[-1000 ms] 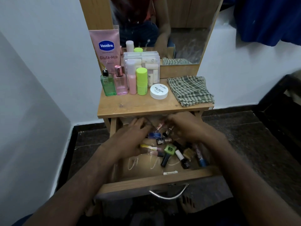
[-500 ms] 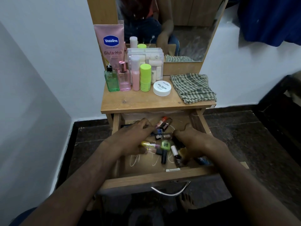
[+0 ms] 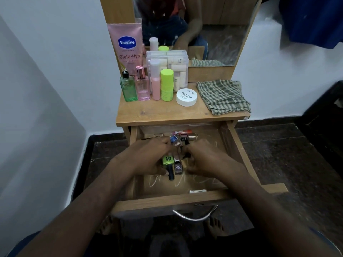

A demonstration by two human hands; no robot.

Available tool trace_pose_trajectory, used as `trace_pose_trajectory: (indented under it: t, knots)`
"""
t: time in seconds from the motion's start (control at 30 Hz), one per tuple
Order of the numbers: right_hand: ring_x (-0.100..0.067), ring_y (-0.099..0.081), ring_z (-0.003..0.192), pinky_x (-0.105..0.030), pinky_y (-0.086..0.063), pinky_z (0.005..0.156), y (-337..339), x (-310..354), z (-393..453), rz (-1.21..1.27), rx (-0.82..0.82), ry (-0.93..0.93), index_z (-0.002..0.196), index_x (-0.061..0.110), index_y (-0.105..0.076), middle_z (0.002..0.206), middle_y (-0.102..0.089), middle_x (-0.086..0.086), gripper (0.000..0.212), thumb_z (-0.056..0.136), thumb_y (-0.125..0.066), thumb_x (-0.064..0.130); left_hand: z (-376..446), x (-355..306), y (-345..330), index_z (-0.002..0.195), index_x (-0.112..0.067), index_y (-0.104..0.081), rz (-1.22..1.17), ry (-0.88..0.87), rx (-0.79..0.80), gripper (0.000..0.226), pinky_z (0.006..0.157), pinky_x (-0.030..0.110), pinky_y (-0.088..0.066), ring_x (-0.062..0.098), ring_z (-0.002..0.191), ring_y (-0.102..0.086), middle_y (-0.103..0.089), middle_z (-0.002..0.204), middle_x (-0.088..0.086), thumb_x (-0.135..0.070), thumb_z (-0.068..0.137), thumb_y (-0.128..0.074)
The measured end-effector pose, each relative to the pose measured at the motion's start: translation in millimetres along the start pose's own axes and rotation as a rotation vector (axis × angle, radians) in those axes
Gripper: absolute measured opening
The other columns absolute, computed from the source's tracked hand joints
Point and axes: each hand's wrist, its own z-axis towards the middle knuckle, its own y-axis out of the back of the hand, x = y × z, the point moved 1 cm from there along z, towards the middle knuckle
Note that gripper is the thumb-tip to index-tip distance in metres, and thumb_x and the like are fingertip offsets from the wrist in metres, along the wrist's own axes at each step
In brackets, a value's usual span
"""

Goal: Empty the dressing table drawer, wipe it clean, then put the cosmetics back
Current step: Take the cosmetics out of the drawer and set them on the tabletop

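Note:
The wooden drawer (image 3: 167, 202) stands pulled out below the dressing table top (image 3: 163, 114). Inside it lies a heap of small nail polish bottles and tubes. My left hand (image 3: 148, 156) and my right hand (image 3: 206, 160) are both down in the drawer, cupped around the heap from either side with fingers curled on the bottles. A lime green bottle (image 3: 168, 161) and a dark brown bottle (image 3: 178, 168) show between the hands. A few tubes (image 3: 187, 136) lie behind the hands. A small white clip (image 3: 197, 191) rests at the drawer's front.
On the table top stand a Vaseline tube (image 3: 126, 51), a green bottle (image 3: 128, 88), a pink perfume bottle (image 3: 142, 86), a lime tube (image 3: 167, 84), a clear box (image 3: 176, 60), a white nail polish jar (image 3: 186, 97) and a folded checked cloth (image 3: 222, 96). A mirror (image 3: 204, 25) rises behind. White walls flank both sides.
Both hands have drawn closer together, sweeping the scattered bottles into a tighter heap in the drawer's middle. The right hand moved left and the bottles near the right side are now gathered in.

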Motion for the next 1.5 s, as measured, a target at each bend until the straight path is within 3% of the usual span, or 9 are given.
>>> trace_pose_trajectory:
  t: [0.23,0.4,0.6,0.7,0.87,0.93,1.23,1.37,1.5]
  knots:
    - [-0.028,-0.063,0.106,-0.039,-0.053,0.081,-9,7,-5,-0.198,-0.016,-0.091,0.126,0.024,-0.063,0.125,-0.054,-0.008,0.056,0.078,-0.092,0.026,-3,-11,2,0.142,-0.035,-0.055,0.084,-0.037,0.004,0.069,0.097,0.034,-0.053,0.014,0.131,-0.049,-0.046,0.146,-0.010,-0.050,0.081,-0.083]
    - [-0.024,-0.065,0.100,-0.034,-0.048,0.072,-17,9,-7,-0.272,-0.098,-0.133,0.124,0.016,-0.068,0.117,-0.062,-0.009,0.035,0.091,-0.076,0.008,-4,-12,1,0.125,-0.038,-0.069,-0.005,-0.116,0.012,0.045,0.095,0.027,-0.050,0.009,0.132,-0.044,-0.047,0.143,-0.012,-0.043,0.083,-0.083]
    - [-0.018,-0.061,0.096,-0.032,-0.056,0.079,6,-5,-15,-0.062,-0.090,-0.166,0.115,0.020,-0.066,0.115,-0.062,-0.004,0.024,0.093,-0.073,0.014,-4,-9,1,0.121,-0.035,-0.068,-0.060,-0.210,-0.151,0.025,0.091,0.031,-0.054,0.002,0.115,-0.054,-0.062,0.124,-0.017,-0.045,0.098,-0.067]
    - [-0.013,-0.065,0.090,-0.022,-0.046,0.070,29,-26,-24,0.163,-0.048,-0.102,0.091,0.029,-0.064,0.098,-0.065,0.007,0.023,0.088,-0.080,0.012,-4,-8,3,0.115,-0.028,-0.068,-0.458,-0.088,-0.271,0.017,0.079,0.029,-0.057,-0.001,0.091,-0.063,-0.066,0.099,-0.020,-0.036,0.100,-0.071]
    - [-0.026,-0.078,0.100,-0.027,-0.063,0.076,52,-48,-36,1.341,0.015,0.005,0.121,0.006,-0.065,0.110,-0.079,-0.016,0.043,0.081,-0.078,-0.004,-3,-5,16,0.124,-0.023,-0.072,-1.293,0.067,-0.441,0.022,0.073,0.020,-0.060,0.018,0.106,-0.076,-0.079,0.110,0.002,-0.028,0.105,-0.062]
    - [-0.027,-0.078,0.101,-0.028,-0.064,0.076,50,-48,-29,1.542,-0.036,0.052,0.122,0.003,-0.065,0.113,-0.078,-0.017,0.048,0.076,-0.079,-0.003,-3,-4,19,0.130,-0.021,-0.071,-1.432,0.072,-0.501,0.027,0.076,0.027,-0.063,0.022,0.106,-0.076,-0.077,0.107,0.004,-0.027,0.108,-0.056]
    - [-0.001,-0.073,0.094,-0.018,-0.060,0.083,66,-1,23,0.823,-0.742,0.221,0.119,0.017,-0.074,0.102,-0.077,0.007,0.035,0.085,-0.086,0.017,2,-7,34,0.134,-0.028,-0.060,-1.434,0.227,-0.842,0.028,0.049,0.024,-0.044,0.010,0.077,-0.056,-0.059,0.088,-0.003,-0.038,0.114,-0.044]
    - [-0.004,-0.071,0.084,-0.017,-0.059,0.076,64,21,50,0.617,-0.869,0.216,0.112,0.018,-0.077,0.093,-0.074,0.007,0.029,0.084,-0.087,0.018,-2,3,34,0.124,-0.018,-0.056,-1.440,0.293,-0.829,0.028,0.059,0.025,-0.052,0.012,0.077,-0.063,-0.065,0.099,-0.002,-0.029,0.100,-0.065]
    - [0.005,-0.067,0.074,-0.006,-0.052,0.071,54,27,64,0.499,-0.962,0.199,0.108,0.015,-0.079,0.090,-0.076,0.008,0.025,0.085,-0.086,0.014,-5,13,34,0.127,-0.015,-0.065,-1.302,0.151,-0.774,0.023,0.093,0.032,-0.060,0.019,0.112,-0.072,-0.069,0.119,0.004,-0.025,0.110,-0.054]
